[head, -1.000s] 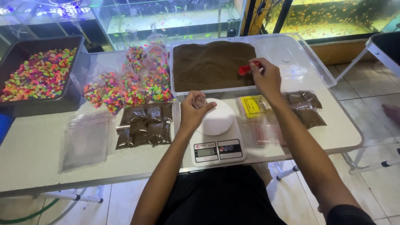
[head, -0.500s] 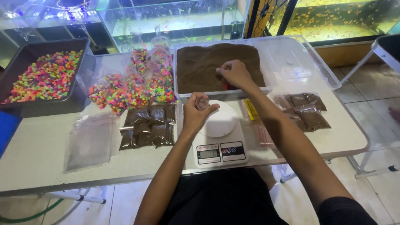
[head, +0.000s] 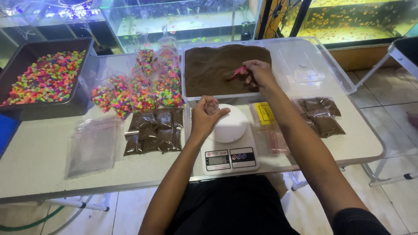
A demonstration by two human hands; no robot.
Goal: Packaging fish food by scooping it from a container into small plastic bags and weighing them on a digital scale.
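Note:
My right hand (head: pixel 260 72) grips a small red scoop (head: pixel 236 73) whose tip is down in the brown sand of a clear tray (head: pixel 226 65). My left hand (head: pixel 205 115) holds a small clear plastic bag (head: pixel 212 105) pinched open, just above the left edge of a white digital scale (head: pixel 229 140) near the table's front.
Filled brown sand bags (head: pixel 153 132) lie left of the scale and more (head: pixel 321 115) at the right. Bags of coloured gravel (head: pixel 143 89) sit behind them, next to a grey tub of coloured gravel (head: pixel 41 78). Empty clear bags (head: pixel 92 146) lie at left. Fish tanks stand behind the table.
My right hand has moved left from the tray's right side to its middle and pushed the red scoop into the sand. My left hand stays over the scale with the bag.

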